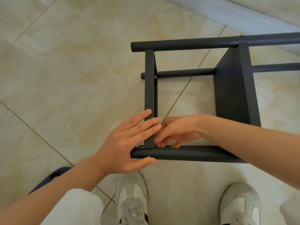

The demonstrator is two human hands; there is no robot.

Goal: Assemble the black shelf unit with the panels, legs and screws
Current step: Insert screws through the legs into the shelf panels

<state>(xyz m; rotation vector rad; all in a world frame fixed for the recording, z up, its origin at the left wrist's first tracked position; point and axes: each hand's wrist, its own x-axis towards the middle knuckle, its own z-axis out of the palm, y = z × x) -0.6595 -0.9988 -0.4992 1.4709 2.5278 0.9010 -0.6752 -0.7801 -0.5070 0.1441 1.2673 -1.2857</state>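
Observation:
The black shelf unit lies on its side on the tiled floor. Its narrow end panel point(149, 88) runs from the far leg point(194, 43) to the near leg point(186, 154); a wider panel point(233, 88) sits to the right. My left hand point(128, 143) presses straight fingers across the end panel's lower end, with the thumb along the near leg's front beside a silver screw head point(148, 157). My right hand point(177, 130) reaches inside the frame, fingers bunched at the inner corner where panel meets leg. What they pinch is hidden.
A third leg point(185, 73) lies lower, with a screw point(155, 76) at the end panel. My two white shoes point(132, 197) point(240, 203) stand just in front of the near leg. A dark blue slipper point(53, 176) lies at the left. The wall's base point(243, 12) runs behind the unit.

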